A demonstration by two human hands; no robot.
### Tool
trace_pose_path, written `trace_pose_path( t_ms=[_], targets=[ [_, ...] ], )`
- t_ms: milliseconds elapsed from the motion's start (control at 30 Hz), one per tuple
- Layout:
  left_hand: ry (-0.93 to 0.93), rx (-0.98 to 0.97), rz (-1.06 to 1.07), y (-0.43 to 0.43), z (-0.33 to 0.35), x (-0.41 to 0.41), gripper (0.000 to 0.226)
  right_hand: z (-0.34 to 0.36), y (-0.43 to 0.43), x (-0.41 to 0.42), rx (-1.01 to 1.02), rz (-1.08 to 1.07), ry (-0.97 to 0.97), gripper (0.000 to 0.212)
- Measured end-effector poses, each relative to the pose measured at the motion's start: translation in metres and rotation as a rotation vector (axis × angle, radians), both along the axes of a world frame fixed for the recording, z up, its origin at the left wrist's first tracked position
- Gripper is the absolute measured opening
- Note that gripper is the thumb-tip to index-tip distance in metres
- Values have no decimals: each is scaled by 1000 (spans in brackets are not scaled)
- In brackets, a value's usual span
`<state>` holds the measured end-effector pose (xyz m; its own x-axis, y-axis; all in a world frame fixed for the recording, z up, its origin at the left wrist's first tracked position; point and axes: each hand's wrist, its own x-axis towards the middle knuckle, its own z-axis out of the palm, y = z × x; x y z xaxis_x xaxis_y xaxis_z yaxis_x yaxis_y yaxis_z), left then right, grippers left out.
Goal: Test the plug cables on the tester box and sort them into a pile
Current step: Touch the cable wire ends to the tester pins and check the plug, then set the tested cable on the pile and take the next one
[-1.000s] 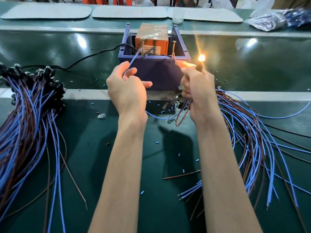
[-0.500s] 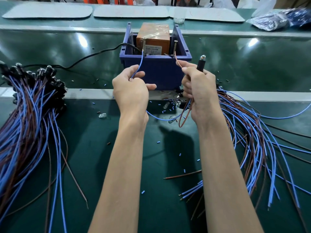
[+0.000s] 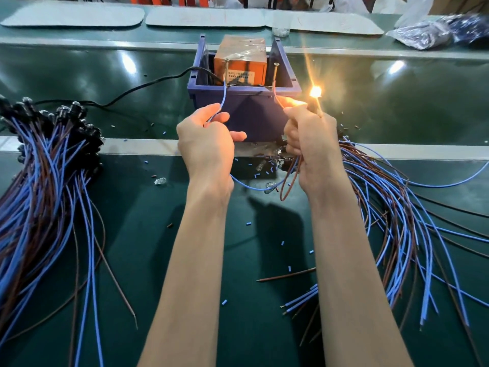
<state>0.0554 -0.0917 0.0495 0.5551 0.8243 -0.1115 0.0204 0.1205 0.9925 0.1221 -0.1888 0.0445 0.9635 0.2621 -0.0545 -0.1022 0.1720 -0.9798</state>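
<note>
The tester box (image 3: 260, 112) is a blue bin holding an orange transformer (image 3: 240, 63), with two upright metal pins at its front rim. My left hand (image 3: 205, 144) pinches a blue wire (image 3: 224, 98) whose tip touches the left pin. My right hand (image 3: 311, 144) grips a cable's black lamp holder and its brown wire (image 3: 276, 98), which reaches the right pin. The bulb (image 3: 315, 91) at the holder's top glows bright orange. A blue loop and a brown loop hang below my hands.
A big pile of blue and brown cables (image 3: 45, 181) with black holders lies at the left. Another spread of cables (image 3: 397, 221) lies at the right. A black power cord (image 3: 148, 84) runs left from the box. Small glass bulbs and insulation bits litter the green bench.
The bulb glowed a second ago, was dark half a second ago, and glows again now. Both wire tips are back against the pins; the hands barely shifted.
</note>
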Motion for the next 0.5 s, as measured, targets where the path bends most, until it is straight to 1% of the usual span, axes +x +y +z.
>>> trace_pose_path(
  t_ms=[167, 233, 300, 400, 467, 500],
  targets=[
    [-2, 21, -5, -1, 2, 0, 55, 0, 0, 0, 2, -9, -5, 32],
    [19, 70, -10, -1, 2, -1, 53, 0, 0, 0, 4, -17, -4, 32],
    [52, 145, -31, -2, 4, -1, 45, 1, -2, 1, -13, -14, -9, 31],
    [123, 256, -116, -5, 7, 0, 35, 4, -8, 4, -152, 61, -43, 24],
    [224, 367, -189, -7, 8, 3, 42, 6, -12, 5, -326, 153, -82, 22],
    [287, 436, -215, -8, 8, 3, 48, 6, -14, 6, -432, 197, -107, 25]
  ],
)
